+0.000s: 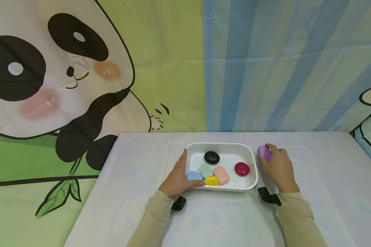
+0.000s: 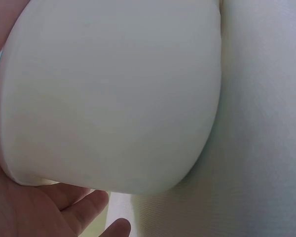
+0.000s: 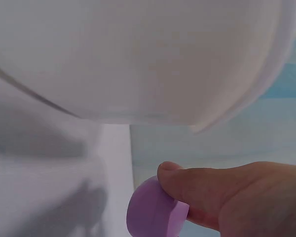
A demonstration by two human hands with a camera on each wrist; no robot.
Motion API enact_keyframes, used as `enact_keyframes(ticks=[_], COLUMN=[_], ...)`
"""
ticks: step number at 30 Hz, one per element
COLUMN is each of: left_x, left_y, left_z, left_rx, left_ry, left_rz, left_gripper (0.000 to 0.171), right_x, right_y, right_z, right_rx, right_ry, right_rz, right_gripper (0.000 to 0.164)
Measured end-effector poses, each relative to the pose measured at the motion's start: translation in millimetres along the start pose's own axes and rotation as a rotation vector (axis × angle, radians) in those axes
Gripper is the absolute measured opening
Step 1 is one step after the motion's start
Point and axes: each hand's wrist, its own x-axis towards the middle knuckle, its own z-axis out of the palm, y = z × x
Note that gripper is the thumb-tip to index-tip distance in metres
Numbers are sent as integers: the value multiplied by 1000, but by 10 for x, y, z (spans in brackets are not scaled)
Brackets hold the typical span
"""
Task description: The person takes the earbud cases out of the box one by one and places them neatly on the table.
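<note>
A white tray [image 1: 225,147] stands on the table, its near left corner gripped by my left hand [image 1: 180,175]. The thumb lies over the front rim and the fingers run along the left wall; the left wrist view shows the tray's outer wall [image 2: 113,98] close up. Just right of the tray, my right hand [image 1: 278,168] pinches a thick, rounded purple block [image 3: 150,210] between thumb and fingers. Inside the tray lie smooth blocks: black [image 1: 211,157], red [image 1: 242,169], pink [image 1: 221,175], pale green [image 1: 205,170], yellow [image 1: 211,180] and blue [image 1: 194,175].
The table [image 1: 216,223] has a white cloth. Behind it hangs a printed curtain [image 1: 173,68] with a panda and blue stripes. Black wrist mounts [image 1: 268,196] stick out by both sleeves.
</note>
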Motion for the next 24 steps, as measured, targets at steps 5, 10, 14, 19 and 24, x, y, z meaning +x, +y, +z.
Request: enact_keyframes(ticks=[5,10,14,19,24], left_x=[-8,-16,-15,-11,-21], left_y=[4,1,4,13,19], left_z=[-4,-7,-9,-11,-12], left_rx=[0,2,-1,-4,-6], left_ry=[2,0,0,-3,-6], left_rz=[-3,-6,-2,0,-8], left_gripper=[137,136,136,136,136], right_x=[14,18,22,31,38], right_y=[68,98,118,147,177], right_z=[79,138,164,189,213], right_rx=[7,5,-2,-11,-9], right_ry=[3,0,3,8,1], right_rz=[-28,-22,-17,-20,-24], right_gripper=[56,55,55,55,56])
